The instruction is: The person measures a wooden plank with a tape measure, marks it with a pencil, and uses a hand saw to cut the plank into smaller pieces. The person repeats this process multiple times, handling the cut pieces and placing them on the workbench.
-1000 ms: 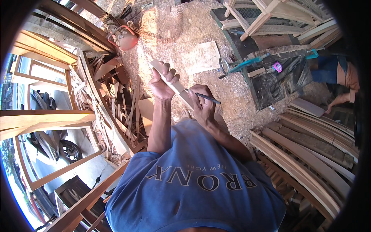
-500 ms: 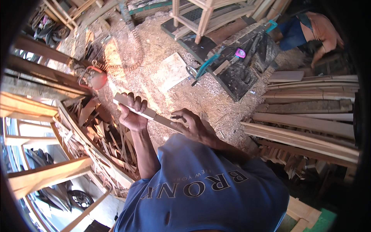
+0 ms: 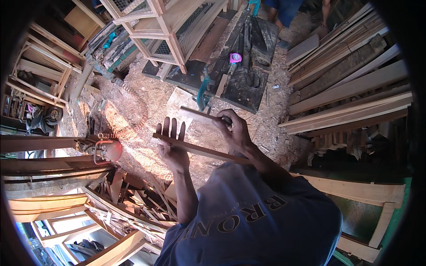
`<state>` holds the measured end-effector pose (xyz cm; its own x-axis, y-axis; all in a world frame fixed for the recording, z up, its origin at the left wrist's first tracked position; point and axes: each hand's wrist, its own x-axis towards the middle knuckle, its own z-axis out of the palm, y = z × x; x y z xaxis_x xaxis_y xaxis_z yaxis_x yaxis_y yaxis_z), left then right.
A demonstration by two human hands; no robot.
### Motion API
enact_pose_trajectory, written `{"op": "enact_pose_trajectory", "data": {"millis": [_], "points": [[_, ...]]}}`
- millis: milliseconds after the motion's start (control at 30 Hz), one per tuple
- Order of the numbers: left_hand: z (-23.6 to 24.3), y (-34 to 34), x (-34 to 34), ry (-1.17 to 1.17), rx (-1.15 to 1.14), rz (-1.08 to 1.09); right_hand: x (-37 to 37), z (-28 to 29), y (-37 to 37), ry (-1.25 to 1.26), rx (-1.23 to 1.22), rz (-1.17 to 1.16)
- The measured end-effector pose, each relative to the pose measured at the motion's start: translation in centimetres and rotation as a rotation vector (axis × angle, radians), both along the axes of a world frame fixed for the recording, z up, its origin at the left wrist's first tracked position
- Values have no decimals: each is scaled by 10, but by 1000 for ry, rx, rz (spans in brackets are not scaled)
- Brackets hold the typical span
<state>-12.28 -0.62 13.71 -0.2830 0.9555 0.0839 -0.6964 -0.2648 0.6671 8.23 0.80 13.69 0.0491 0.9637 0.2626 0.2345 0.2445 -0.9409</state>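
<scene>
And round swings the view: the dark bench (image 3: 262,91), farther right half a second ago, now stands far and nearer the middle. The long wooden strip (image 3: 208,150) slants from the left hand (image 3: 174,150) toward the near right. Those left fingers have uncurled, straight and spread, strip across them; thumb pressure, can't tell. And the right hand (image 3: 236,131) grips the short wooden piece (image 3: 195,114), now parted from the strip, so each piece is handled separately.

L grip (image 3: 173,155) palm-up, fingers ext.; R grip (image 3: 238,131) curled.
</scene>
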Motion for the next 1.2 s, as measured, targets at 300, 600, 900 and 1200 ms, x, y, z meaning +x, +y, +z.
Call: {"op": "enact_pose_trajectory", "data": {"millis": [300,600,900,1200], "points": [[-64,22,-2,502,-405,283,120,-188,135,-179,-312,-393],[-62,48,27,377,-143,408,125,-197,218,-123,-448,-203],[6,102,48,139,-4,477,199,-181,210,-238,-436,-43],[69,120,57,621,166,584,120,-166,200,-814,239,478]]}}
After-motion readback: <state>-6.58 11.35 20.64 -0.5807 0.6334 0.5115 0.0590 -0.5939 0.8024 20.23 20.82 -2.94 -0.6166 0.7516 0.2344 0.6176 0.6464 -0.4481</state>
